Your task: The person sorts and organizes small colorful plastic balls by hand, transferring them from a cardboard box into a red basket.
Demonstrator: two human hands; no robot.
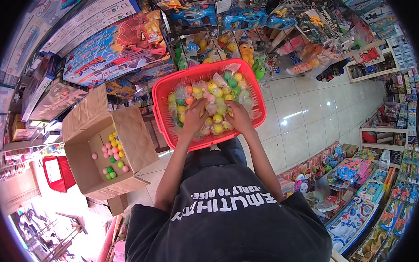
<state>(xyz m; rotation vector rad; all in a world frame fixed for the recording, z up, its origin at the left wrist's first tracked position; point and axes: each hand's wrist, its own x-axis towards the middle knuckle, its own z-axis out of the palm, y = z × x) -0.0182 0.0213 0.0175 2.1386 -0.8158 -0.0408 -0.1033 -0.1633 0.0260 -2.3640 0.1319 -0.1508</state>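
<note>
A red plastic basket (210, 144) in front of my body is heaped with small balls (217, 129) in clear plastic wrapping. Most balls are yellow, with some green, orange and pink. Both hands reach in over its near side. My left hand (196, 116) has its fingers curled closed on the clear wrapping among the balls. Opposite it, my right hand (239, 117) is also closed, fingers bent down onto the wrapped balls. Fingertips are partly hidden in the plastic. To the left, an open cardboard box (86, 156) holds loose pink, green and yellow balls (112, 150).
Boxed toys, one a Spider-Man box (116, 49), line the left and back. Bagged dinosaur toys (245, 19) hang ahead. Another red basket (58, 174) stands beyond the cardboard box. Tiled floor (306, 113) lies to the right, with toy shelves (385, 141) along it.
</note>
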